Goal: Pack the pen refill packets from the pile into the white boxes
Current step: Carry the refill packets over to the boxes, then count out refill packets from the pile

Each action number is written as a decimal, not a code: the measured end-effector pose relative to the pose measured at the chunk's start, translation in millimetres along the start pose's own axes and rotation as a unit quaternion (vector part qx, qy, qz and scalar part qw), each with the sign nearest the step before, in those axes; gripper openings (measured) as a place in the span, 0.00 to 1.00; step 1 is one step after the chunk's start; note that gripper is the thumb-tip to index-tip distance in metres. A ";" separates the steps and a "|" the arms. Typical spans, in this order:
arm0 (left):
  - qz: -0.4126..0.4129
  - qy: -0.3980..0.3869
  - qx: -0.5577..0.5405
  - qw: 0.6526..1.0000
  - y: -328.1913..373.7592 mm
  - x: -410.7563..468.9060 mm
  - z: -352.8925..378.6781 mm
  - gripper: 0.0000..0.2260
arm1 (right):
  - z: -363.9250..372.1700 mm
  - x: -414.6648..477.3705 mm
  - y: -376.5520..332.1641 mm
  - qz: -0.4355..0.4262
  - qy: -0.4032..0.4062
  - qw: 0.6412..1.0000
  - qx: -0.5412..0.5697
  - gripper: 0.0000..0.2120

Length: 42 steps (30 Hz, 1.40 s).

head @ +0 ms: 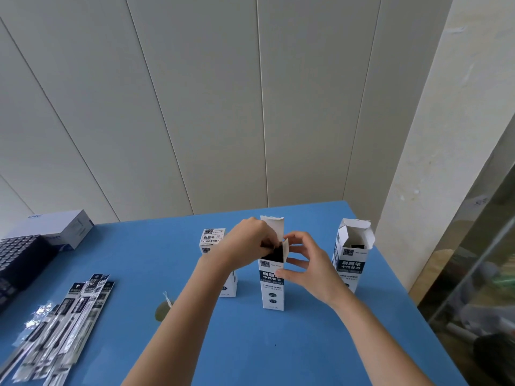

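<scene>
As right fingers [282,274] steady box [273,292], left fingers [266,237] pinch packets [276,251] within

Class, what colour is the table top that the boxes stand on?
Blue; the table shows best in the head view.

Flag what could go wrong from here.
1. The middle box stands tall and narrow; the left hand pressing packets in at its mouth could tip it if the right hand slackens.
2. The side flap next to that hand might fold in and snag the packets.
3. The open box stands close by the right hand; a swing could knock it over.
</scene>
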<state>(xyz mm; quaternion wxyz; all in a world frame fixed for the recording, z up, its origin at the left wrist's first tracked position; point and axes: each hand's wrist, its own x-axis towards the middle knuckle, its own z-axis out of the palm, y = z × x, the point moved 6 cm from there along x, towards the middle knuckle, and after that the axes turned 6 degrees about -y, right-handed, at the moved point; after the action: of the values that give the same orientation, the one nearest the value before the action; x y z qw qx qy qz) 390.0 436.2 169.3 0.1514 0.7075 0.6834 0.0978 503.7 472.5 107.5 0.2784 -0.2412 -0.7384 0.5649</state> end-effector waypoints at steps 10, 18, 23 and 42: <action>-0.023 0.005 0.040 0.999 -4.8 -2.6 -6.8 0.10 | 0.0 5.2 4.0 0.001 -0.010 1.000 -0.002 0.27; -0.017 0.047 -0.033 0.998 -10.3 -0.7 -3.4 0.06 | -4.7 10.0 8.7 0.000 -0.012 1.000 0.009 0.26; -0.064 0.219 -0.110 0.967 -25.6 -41.5 -15.4 0.12 | -2.9 9.2 17.0 0.012 -0.028 1.000 -0.001 0.25; -0.285 0.166 -0.044 0.943 -76.3 -165.0 127.6 0.11 | 68.5 -84.9 94.0 0.171 -0.036 0.967 -0.184 0.12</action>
<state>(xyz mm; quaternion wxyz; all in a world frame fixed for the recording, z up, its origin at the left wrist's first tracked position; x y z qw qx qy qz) 354.8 263.0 34.7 0.0888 0.4493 0.8669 0.1968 522.7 390.7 -9.5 0.1018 -0.3900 -0.7870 0.4672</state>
